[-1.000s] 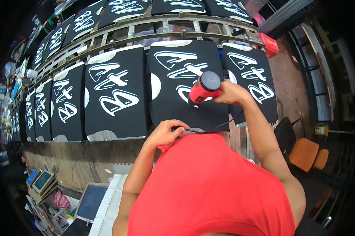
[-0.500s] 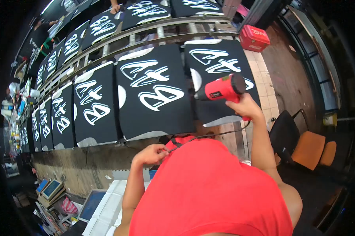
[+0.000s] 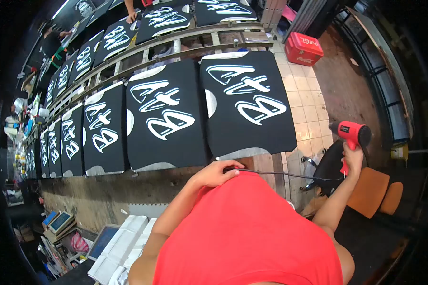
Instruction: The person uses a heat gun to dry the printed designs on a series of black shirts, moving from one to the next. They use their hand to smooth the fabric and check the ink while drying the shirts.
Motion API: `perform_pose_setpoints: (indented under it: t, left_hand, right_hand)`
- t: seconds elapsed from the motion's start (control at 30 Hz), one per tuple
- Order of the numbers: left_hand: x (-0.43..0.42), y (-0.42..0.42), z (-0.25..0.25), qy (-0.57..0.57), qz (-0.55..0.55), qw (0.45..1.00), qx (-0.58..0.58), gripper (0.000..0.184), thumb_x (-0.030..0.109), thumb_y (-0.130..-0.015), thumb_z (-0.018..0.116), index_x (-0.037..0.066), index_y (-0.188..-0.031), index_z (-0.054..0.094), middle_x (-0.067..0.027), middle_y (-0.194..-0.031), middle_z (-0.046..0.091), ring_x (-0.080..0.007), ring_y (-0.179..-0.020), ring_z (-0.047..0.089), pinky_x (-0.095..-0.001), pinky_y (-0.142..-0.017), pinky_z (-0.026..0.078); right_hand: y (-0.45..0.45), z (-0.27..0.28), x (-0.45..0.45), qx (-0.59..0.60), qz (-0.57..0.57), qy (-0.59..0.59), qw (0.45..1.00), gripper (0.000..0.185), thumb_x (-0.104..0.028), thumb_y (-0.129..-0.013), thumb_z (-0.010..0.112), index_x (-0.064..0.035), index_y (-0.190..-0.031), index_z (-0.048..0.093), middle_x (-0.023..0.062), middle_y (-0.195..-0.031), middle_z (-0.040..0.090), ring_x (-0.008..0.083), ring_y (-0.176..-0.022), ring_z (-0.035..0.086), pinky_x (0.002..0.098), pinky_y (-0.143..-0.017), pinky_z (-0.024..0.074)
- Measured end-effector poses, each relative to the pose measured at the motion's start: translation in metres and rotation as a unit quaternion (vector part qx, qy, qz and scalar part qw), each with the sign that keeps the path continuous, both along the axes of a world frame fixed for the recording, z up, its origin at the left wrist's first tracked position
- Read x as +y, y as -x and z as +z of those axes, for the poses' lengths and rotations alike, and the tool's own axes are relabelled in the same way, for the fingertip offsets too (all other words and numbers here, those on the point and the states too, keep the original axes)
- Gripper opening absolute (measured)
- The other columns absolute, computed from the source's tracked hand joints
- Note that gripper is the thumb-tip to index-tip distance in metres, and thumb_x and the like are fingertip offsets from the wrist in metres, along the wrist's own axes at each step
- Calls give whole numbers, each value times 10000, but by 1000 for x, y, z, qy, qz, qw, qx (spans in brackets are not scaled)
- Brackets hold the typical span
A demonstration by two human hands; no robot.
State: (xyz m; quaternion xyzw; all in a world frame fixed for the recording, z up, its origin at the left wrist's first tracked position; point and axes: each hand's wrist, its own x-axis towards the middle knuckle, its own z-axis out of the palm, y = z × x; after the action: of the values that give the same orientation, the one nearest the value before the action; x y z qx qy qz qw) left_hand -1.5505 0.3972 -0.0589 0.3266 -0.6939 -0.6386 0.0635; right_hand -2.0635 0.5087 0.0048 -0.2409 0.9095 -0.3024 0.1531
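Note:
A red heat gun with a dark rear end is held out at the right, its nozzle facing left. My right hand is wrapped round its handle, past the right end of the row of prints. The black power cord runs from the gun's handle to my left hand, whose fingers are closed on it at my waist. Just beyond the left hand lies the nearest black fabric piece, flat and printed with white lettering. A similar black printed piece lies to its left.
Several more printed pieces continue leftward, with a second row behind a metal rail. Another person's hand touches the far row. A red cooler stands at the back right, an orange-seated chair at my right, white boxes at lower left.
My right hand has swung the heat gun right, from over the nearest print to beyond the row. My left hand has shifted right with the cord, and the view has moved slightly.

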Motion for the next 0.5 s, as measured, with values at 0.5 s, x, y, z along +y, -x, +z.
perform_pose_setpoints:
  t: [0.5]
  left_hand:
    - [-101,34,33,15,115,993,16,288,162,-1006,591,47,-1254,682,-42,-916,696,-107,-873,639,-291,-812,519]
  right_hand:
    - [-48,32,-250,41,303,-60,950,494,-386,-822,811,38,-1059,715,139,-760,705,209,-646,694,392,-631,569]
